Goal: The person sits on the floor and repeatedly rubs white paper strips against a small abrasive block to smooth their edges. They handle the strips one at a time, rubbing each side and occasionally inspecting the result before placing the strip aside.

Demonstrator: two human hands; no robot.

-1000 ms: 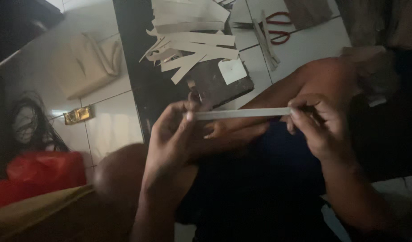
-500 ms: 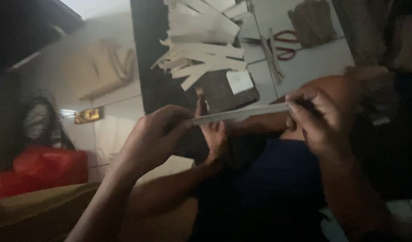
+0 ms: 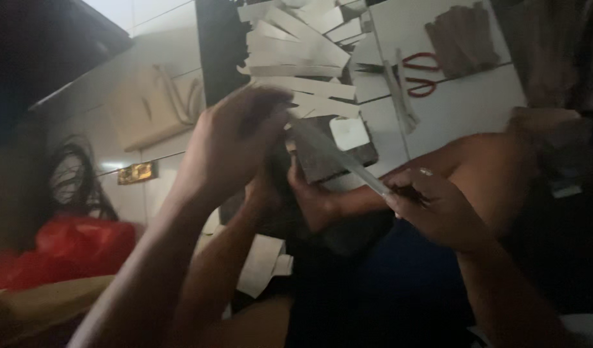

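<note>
I hold a long pale paper strip (image 3: 335,154) by both ends, slanting from upper left to lower right. My left hand (image 3: 228,145) grips its upper end, raised in front of a pile of cut paper strips (image 3: 296,58). My right hand (image 3: 438,209) pinches the lower end above my knee. Under the strip lies a dark flat block (image 3: 328,158) with a small white paper square (image 3: 349,132) on it.
Red-handled scissors (image 3: 419,74) lie on the white tiled floor (image 3: 464,109) beyond the pile, next to a dark brown object (image 3: 461,38). A beige bag (image 3: 151,106) lies at left, a red plastic bag (image 3: 83,245) at lower left. A dark mat (image 3: 216,45) runs under the pile.
My left hand has risen and moved up toward the pile, tilting the strip from level to a steep slant. The right hand has dropped lower.
</note>
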